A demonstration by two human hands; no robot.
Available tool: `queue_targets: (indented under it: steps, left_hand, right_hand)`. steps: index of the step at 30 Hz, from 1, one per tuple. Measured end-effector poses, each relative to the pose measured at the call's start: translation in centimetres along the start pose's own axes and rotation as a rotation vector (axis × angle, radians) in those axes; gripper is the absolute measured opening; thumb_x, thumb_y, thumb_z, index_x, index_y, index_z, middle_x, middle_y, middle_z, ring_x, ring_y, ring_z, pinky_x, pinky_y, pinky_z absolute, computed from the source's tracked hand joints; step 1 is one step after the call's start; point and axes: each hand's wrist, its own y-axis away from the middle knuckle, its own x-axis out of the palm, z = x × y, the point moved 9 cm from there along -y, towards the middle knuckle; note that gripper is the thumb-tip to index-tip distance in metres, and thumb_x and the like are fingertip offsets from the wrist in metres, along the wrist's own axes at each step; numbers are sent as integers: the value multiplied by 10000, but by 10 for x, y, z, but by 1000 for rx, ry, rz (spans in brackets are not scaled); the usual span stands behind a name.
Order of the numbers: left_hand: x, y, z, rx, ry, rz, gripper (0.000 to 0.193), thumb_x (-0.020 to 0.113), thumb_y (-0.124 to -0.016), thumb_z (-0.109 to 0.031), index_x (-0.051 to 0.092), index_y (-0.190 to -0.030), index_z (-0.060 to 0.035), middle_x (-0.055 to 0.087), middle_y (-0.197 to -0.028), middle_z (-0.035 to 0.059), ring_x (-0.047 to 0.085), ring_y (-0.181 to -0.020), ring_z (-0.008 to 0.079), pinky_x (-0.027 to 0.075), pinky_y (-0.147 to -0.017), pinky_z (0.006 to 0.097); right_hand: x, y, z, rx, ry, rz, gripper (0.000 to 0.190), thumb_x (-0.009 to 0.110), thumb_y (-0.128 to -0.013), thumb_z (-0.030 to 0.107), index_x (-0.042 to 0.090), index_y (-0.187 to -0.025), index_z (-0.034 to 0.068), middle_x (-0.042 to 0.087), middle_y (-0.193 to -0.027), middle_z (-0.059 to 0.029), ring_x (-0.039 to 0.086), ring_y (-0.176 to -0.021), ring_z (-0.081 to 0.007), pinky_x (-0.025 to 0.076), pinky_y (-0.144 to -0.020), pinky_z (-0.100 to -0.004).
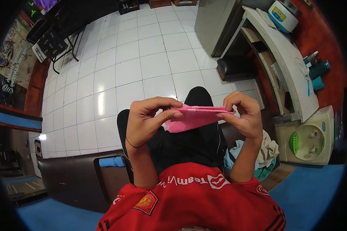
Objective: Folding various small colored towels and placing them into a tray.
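A pink cloth (188, 121), folded over in layers, hangs between my two hands above my lap. My left hand (150, 119) pinches its left end between thumb and fingers. At the other end, my right hand (243, 114) grips the corner with thumb and forefinger. The upper folded edge runs almost level from hand to hand, and the lower part droops on the left. Below it are my legs in black trousers (185, 150).
On the dark bench (72, 176), a rolled blue cloth (112, 161) lies in a brown tray (104, 182) at left. Crumpled cloths (267, 150) are piled at right, near a water dispenser (306, 141). A white desk (292, 66) and black stool (234, 69) stand farther off.
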Motion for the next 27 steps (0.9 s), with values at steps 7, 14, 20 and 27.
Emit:
queue_targets:
  steps: [7, 14, 20, 27]
  left_hand:
    - [2, -4, -34, 328, -279, -216, 203, 713, -784, 112, 734, -966, 26, 726, -870, 105, 694, -821, 161, 539, -718, 254]
    - [10, -1, -102, 693, -383, -361, 294, 681, -761, 180, 718, -1012, 31, 727, -910, 128, 703, -809, 176, 557, -705, 256]
    - [29, 20, -123, 664, -300, -186, 293, 759, -750, 123, 701, -1035, 90, 724, -935, 187, 707, -789, 194, 581, -677, 258]
    - [29, -19, -66, 206, -83, -227, 209, 739, -864, -34, 700, -1044, 65, 723, -899, 123, 682, -769, 121, 584, -621, 251]
  right_hand:
    - [-4, -9, 21, -75, 232, 24, 246, 800, -767, 44, 715, -995, 14, 630, -812, -50, 568, -721, -123, 451, -637, -255]
    - [-26, -26, 68, -351, 42, -272, 164, 637, -961, 94, 610, -1090, -4, 634, -971, -65, 590, -840, -105, 487, -730, -229]
    - [-34, 15, 91, -382, 56, -497, 266, 681, -944, 112, 536, -1119, -26, 620, -954, -46, 573, -796, -58, 448, -702, -175]
    - [-55, 1, 39, -15, 16, -560, 315, 686, -938, 74, 513, -1195, 19, 660, -934, -56, 611, -850, -72, 474, -709, -189]
